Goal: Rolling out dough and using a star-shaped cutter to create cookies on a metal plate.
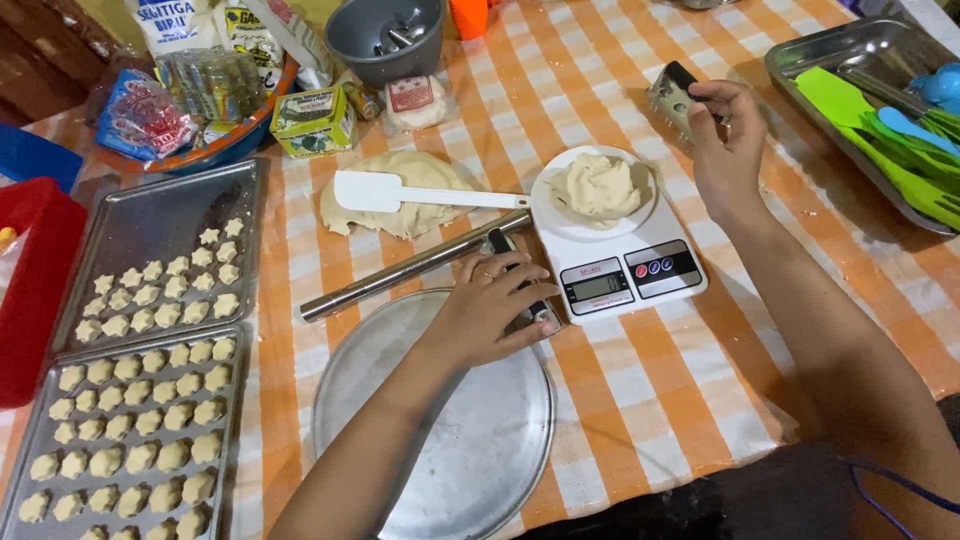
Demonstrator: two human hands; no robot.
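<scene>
Dough work is seen from above on a counter covered with an orange-and-white checked cloth. The left hand is laid, fingers curled, over a small dark-handled metal tool that lies at the rim of a round silver metal tray; the tool is touched and partly covered, but whether it is truly gripped cannot be told. The right hand is raised beyond a white digital kitchen scale and is closed around a small metal cutter with a black handle.

On the scale a white plate with a lump of pale dough is set. A larger flattened sheet of pale dough lies further back, with a white silicone spatula resting across it, and a long steel rolling pin lies just in front of it.

As to progress, two rectangular metal baking trays are placed at the left: the nearer tray is judged nearly full of small star-shaped dough pieces, while the farther tray is filled only in its near part. Much dough is left unshaped, so the work is judged roughly midway
</scene>
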